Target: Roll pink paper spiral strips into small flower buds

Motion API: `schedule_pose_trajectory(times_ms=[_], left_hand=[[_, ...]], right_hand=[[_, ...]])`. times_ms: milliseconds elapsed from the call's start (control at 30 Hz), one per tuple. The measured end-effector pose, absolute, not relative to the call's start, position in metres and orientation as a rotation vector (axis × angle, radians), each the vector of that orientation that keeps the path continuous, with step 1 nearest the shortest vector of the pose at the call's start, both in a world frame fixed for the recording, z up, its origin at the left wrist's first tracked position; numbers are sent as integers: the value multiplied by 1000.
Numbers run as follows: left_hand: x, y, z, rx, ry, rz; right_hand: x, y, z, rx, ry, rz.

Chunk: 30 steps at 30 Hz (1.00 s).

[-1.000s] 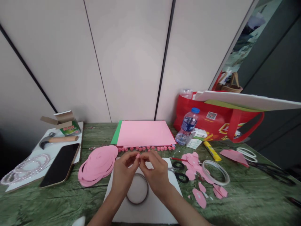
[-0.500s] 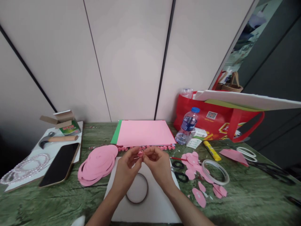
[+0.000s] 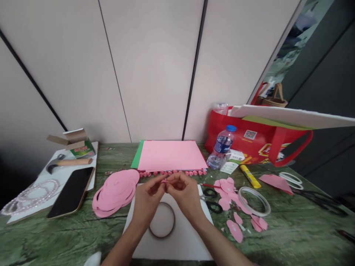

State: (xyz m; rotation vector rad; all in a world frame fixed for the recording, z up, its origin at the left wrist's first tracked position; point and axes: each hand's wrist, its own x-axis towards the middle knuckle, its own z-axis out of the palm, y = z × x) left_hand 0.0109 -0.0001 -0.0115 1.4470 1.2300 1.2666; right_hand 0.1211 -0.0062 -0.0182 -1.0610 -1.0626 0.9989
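Note:
My left hand [image 3: 148,199] and my right hand [image 3: 184,195] meet above a white board [image 3: 191,240], fingertips pinched together on a small pink paper piece [image 3: 165,181]. Under the hands a tape ring [image 3: 162,225] lies on the board. Just beyond the fingers runs a row of small pink rolled paper buds [image 3: 177,172], along the front edge of a pink paper sheet stack [image 3: 170,155]. A pile of pink paper spirals [image 3: 115,192] lies left of my left hand.
Black-handled scissors [image 3: 212,201], loose pink petals [image 3: 234,229], a white tape ring [image 3: 253,201] and a yellow glue stick [image 3: 249,176] lie right. A water bottle [image 3: 222,147] and red bag [image 3: 257,142] stand behind. Phone [image 3: 72,192], hammer [image 3: 68,162] and beads [image 3: 27,194] sit left.
Both hands stayed together over the board, fingers working the small pink piece; they shifted slightly away from me. Nothing else moved.

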Motion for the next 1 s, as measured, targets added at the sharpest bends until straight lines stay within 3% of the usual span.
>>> schedule_pose_trajectory(times_ms=[433,700,800,1000], left_hand=[[1,8,-16,1338,1211,1222],[-11,16,-10,1288,1309,1290],[-11,16,-10,1405,1386,1233],[-11,17,-18,1547,1408,1155]], right_hand=[[145,-2,-17,-1211,-1557,796],[154,-14,-26,-1368,-2551,670],[153,-11,-36,-1455,-2551,680],[172,4,-32,-1179,-2222,1057]])
